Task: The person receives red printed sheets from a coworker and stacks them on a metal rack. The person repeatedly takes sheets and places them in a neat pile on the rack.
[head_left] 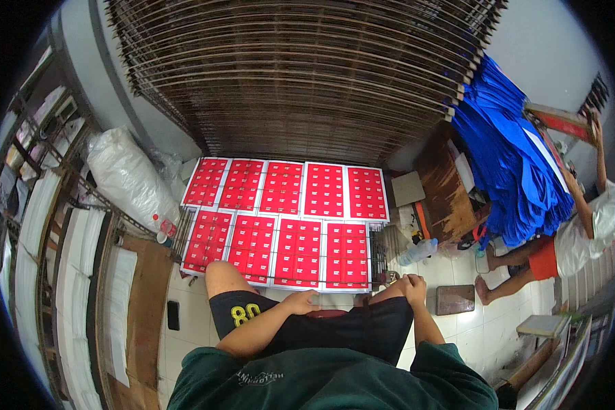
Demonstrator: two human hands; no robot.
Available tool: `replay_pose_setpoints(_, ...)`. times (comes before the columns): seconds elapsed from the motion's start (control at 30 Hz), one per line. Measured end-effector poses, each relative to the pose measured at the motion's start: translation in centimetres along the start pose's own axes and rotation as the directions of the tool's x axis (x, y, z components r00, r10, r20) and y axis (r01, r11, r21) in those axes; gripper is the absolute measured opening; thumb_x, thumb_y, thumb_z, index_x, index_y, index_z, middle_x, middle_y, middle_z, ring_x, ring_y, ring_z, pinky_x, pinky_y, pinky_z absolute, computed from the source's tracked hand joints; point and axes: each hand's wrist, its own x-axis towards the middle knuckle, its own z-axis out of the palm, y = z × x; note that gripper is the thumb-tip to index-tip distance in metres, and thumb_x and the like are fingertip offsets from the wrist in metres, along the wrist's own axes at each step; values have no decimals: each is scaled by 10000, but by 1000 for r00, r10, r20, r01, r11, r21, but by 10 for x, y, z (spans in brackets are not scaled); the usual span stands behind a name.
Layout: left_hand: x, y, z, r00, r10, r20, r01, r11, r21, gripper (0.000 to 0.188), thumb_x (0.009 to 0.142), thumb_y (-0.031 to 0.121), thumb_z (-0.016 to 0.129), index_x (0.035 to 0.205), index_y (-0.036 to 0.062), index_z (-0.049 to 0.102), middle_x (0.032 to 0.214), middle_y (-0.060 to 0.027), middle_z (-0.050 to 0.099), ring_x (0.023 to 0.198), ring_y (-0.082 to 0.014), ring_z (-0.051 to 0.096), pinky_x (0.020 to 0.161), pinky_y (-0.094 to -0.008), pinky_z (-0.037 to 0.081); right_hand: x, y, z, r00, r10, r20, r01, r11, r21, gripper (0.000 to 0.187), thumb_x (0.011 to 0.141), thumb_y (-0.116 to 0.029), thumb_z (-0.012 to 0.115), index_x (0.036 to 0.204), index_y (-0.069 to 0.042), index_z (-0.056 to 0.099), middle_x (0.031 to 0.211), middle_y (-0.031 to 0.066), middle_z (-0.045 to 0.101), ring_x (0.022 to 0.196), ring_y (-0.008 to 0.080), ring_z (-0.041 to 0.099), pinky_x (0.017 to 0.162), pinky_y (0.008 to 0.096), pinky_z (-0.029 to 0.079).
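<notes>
My left hand (301,302) rests on the lap of my black shorts (321,335), holding nothing that I can see. On my right knee lies my right hand (413,288), its fingers draped loosely over the kneecap. Just beyond my knees, red printed sheets (298,249) with white borders lie in two rows on a low wire rack shelf (371,249). Neither hand touches them. Above the far row, the many raised wire shelves of the drying rack (301,82) slant upward.
At left stand shelves with paper stacks (78,273), a plastic-wrapped bundle (130,178) and a phone (173,316) on the floor. To the right are a water bottle (418,252), a brown box (455,299), hanging blue material (512,157) and another person (584,232) with one arm raised.
</notes>
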Motion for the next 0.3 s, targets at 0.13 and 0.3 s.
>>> replay_pose_setpoints(0.13,16,-24,15,999,21,-47,-24,997,-68,704,703,566,620,1217,112,460,1029,-156,593,978,-281,570,841,-359,436,-3,9,1,996,33,-88,-22,992,123,359,861,-357,468,948,-49,631,957,154,599,930,330,539,838,397,404)
replay_pose_setpoints(0.3,17,-31,14,1000,3,-24,-3,1000,-27,743,688,585,630,1243,126,449,1041,-156,593,976,-271,573,850,-351,435,-8,15,-4,980,155,-128,-62,839,541,419,921,-370,385,995,-35,626,1025,175,613,983,301,559,867,376,401)
